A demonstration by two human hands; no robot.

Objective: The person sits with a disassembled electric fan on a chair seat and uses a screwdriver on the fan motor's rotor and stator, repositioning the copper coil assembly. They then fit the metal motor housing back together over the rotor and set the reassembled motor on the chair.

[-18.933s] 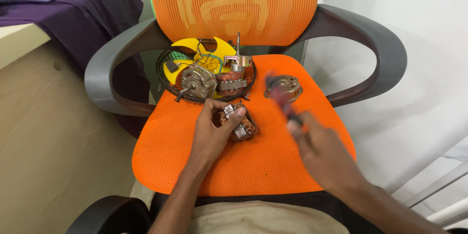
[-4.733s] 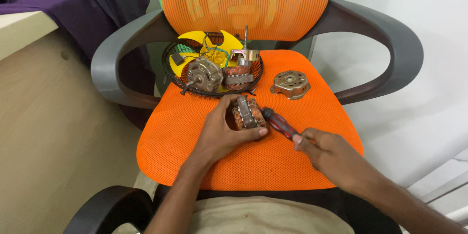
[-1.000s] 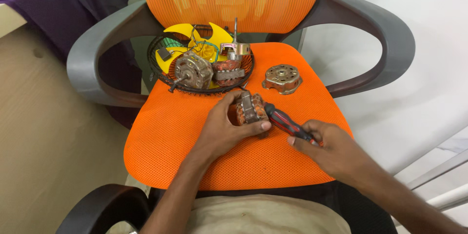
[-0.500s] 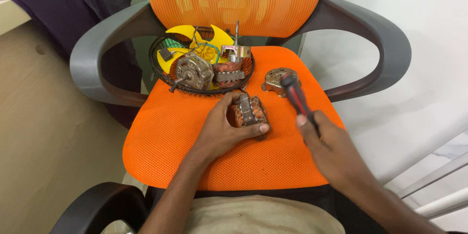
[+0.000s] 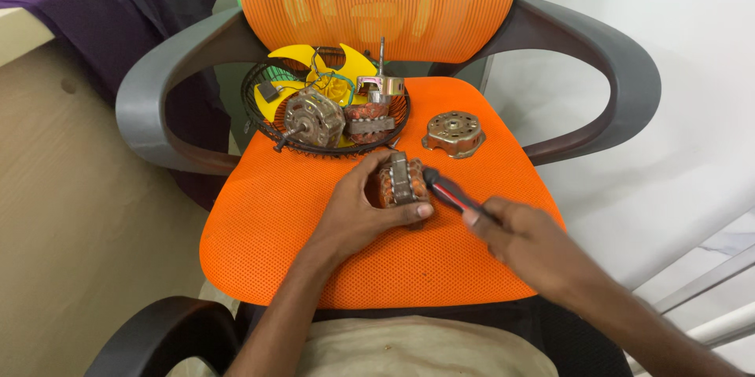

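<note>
Copper-wound motor stator (image 5: 399, 186) lies on the orange mesh seat (image 5: 275, 212) of an office chair, near the middle and a little toward the backrest. The left hand (image 5: 363, 216) cups it from the near side, thumb along its lower right edge and fingers curled around its left side, pinning it against the seat. The right hand (image 5: 525, 239) is clenched around a screwdriver (image 5: 450, 193) with a red and black handle; the tool slants up and to the left, and its dark end meets the right side of the stator. Whether the tip sits in a screw cannot be told. Farther back on the seat, just beside the backrest (image 5: 370, 0), sits a black wire fan guard (image 5: 263, 121) used as a basket. It holds a yellow fan blade (image 5: 291, 70), a second motor body (image 5: 313, 117) in dull metal, a shaft assembly (image 5: 381, 82) standing upright and some loose wires. To the right of the guard, apart from it, a round metal motor end cover (image 5: 454, 133) rests flat on the seat. Grey armrests (image 5: 621, 70) curve round both sides, and purple cloth (image 5: 118, 0) lies draped over a worktop at the upper left.
</note>
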